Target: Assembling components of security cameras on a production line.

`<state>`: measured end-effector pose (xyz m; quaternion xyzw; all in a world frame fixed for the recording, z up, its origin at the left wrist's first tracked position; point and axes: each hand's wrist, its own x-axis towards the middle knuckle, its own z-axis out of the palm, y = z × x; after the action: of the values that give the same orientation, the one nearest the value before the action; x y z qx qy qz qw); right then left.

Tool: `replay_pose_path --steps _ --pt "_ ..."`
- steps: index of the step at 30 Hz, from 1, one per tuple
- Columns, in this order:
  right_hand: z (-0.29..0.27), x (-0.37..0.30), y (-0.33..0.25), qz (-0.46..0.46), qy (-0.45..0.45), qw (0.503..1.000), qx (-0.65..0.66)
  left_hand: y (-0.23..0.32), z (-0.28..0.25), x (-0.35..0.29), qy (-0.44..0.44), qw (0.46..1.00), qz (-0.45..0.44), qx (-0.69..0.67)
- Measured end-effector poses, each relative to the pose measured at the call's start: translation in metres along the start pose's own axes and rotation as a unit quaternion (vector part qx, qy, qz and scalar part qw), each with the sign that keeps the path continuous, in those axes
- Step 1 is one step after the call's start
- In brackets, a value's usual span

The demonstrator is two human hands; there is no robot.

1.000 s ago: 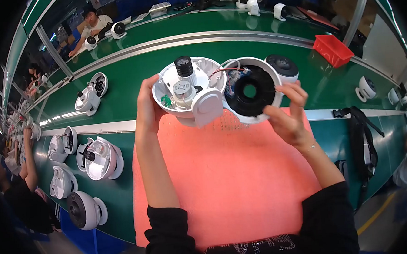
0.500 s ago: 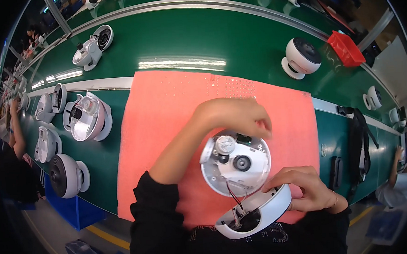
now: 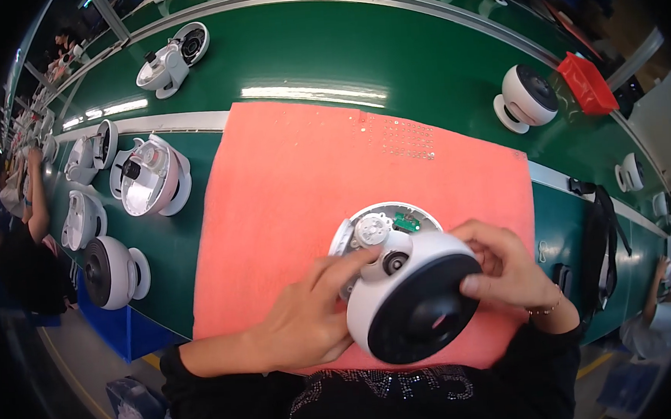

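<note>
My remote view, left hand [image 3: 300,323] and right hand [image 3: 512,268] gripping a black-faced white cover [image 3: 419,312], open white shell [image 3: 427,221] behind, over pink mat [image 3: 296,189], green counter [image 3: 303,58] beyond, red bin [image 3: 587,84] right, co-worker [image 3: 38,205] left.

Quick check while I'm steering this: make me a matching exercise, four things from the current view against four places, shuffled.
Things:
1. Right hand
2. Green circuit board
3. Pink mat
4. Red bin

Places:
A. Spread beneath the open white housing
B. At the upper right, beyond the mat
C. At the edge of the black-faced cover, thumb on its face
D. Inside the open white housing

Pairs: 1-C, 2-D, 3-A, 4-B.
</note>
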<state>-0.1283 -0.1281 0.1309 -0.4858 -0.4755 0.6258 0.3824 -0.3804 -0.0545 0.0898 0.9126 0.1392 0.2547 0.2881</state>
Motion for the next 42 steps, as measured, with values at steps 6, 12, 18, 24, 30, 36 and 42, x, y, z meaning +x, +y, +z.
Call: replay_pose_path --steps 6,12,18,24,30,36,42 --pt "-0.024 0.031 -0.004 0.009 0.001 1.0 -0.005 0.018 -0.006 -0.004 -0.024 0.992 -0.061 0.112" --pt "-0.012 0.039 -0.016 0.017 0.004 0.994 -0.108 0.008 -0.003 -0.015 0.118 0.962 -0.219 -0.11" --pt "-0.01 0.046 -0.016 -0.014 -0.004 0.971 -0.238 0.014 0.015 -0.019 0.146 0.864 -0.273 -0.397" --pt "-0.016 0.047 -0.012 -0.146 -0.022 0.947 -0.286 0.024 -0.003 -0.017 0.117 0.957 -0.245 -0.106" --pt "-0.02 0.059 -0.02 -0.149 -0.044 0.929 -0.337 0.039 0.0 0.007 0.08 0.945 -0.313 0.044" --pt "-0.024 0.087 -0.017 -0.155 -0.047 0.907 -0.389 0.038 -0.008 0.022 0.063 0.932 -0.357 -0.008" --pt "-0.029 0.092 -0.016 -0.16 -0.081 0.878 -0.445 0.042 -0.006 0.022 0.049 0.923 -0.381 -0.001"
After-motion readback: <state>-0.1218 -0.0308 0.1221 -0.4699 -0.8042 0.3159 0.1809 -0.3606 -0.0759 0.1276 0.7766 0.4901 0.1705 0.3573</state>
